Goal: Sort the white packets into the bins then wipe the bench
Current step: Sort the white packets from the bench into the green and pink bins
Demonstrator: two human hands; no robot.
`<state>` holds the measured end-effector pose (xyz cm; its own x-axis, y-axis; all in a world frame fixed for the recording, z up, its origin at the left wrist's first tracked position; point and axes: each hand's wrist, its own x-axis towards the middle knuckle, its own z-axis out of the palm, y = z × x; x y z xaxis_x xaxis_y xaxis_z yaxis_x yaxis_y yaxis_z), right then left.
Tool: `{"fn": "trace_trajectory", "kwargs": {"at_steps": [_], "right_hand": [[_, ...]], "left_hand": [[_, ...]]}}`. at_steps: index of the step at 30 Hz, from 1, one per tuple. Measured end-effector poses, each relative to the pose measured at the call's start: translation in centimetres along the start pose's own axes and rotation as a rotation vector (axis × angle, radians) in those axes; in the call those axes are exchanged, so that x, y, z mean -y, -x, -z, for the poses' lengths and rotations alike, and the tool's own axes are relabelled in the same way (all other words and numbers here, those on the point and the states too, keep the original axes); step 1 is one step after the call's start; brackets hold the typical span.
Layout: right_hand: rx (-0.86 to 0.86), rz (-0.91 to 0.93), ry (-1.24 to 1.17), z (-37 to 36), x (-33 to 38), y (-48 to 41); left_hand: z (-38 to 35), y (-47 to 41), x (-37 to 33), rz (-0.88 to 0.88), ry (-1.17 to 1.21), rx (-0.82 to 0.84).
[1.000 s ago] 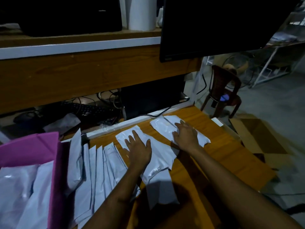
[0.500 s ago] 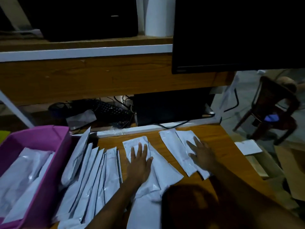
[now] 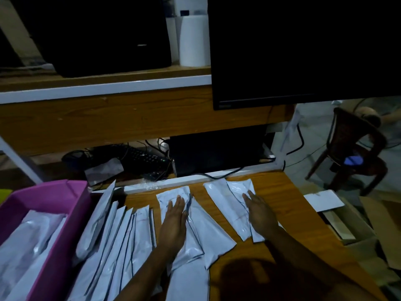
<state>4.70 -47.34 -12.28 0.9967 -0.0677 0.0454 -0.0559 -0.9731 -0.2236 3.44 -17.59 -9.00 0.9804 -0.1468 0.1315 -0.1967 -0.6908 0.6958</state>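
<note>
Both hands pressing flat on white packets spread over the bench.
The left hand (image 3: 173,222) is lying open, palm down, on the middle pile (image 3: 195,231), gripping nothing; the right hand (image 3: 260,211) is resting open on 2 packets (image 3: 225,205) to the right. More packets (image 3: 121,240) are leaning beside the pink bin (image 3: 65,213), which is holding others, on the bench (image 3: 290,205).

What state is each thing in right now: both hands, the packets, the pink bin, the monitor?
Left hand: flat, palm down on the middle packets.
Right hand: flat, palm down on the right packets.
Upright packets: standing on edge in a row beside the bin.
Pink bin: open, part-filled with packets.
Monitor: dark.
</note>
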Motion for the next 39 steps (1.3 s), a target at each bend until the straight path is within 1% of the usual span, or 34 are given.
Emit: {"fn": "trace_trajectory", "kwargs": {"at_steps": [3,7,11,17,20,22,24,29,33,36,39], "right_hand": [[-0.101,-0.042,-0.03,2.2,1.2,0.1],[-0.312,-0.03,-0.117,5.9,5.1,1.0],[-0.492,0.003,-0.244,8.5,11.2,3.2],[-0.688,0.033,-0.461,8.6,20.9,9.0],[-0.676,0.023,-0.5,8.3,25.0,12.2],[-0.648,0.059,-0.508,8.0,27.4,14.1],[-0.628,0.093,-0.515,7.7,29.3,15.8],[-0.608,0.101,-0.537,7.6,33.9,19.8],[-0.573,0.163,-0.569,7.3,37.6,22.6],[-0.554,0.208,-0.576,6.9,40.6,24.2],[-0.512,0.215,-0.609,6.6,43.5,25.4]], "left_hand": [[2.0,-0.2,-0.9,-0.112,0.01,-0.033],[5.1,-0.5,-1.7,-0.249,0.026,-0.071],[8.2,-0.2,-1.6,-0.346,0.006,-0.102],[13.1,3.2,-0.7,-0.454,0.008,-0.141],[15.2,5.7,0.4,-0.448,-0.008,-0.154],[16.6,7.5,1.2,-0.45,-0.021,-0.173],[18.0,9.2,1.7,-0.444,-0.016,-0.196],[21.5,14.2,2.3,-0.425,0.0,-0.261],[24.7,18.0,4.0,-0.346,-0.05,-0.287],[27.4,20.2,6.4,-0.341,-0.127,-0.296],[30.1,21.8,8.6,-0.325,-0.177,-0.315]]}}
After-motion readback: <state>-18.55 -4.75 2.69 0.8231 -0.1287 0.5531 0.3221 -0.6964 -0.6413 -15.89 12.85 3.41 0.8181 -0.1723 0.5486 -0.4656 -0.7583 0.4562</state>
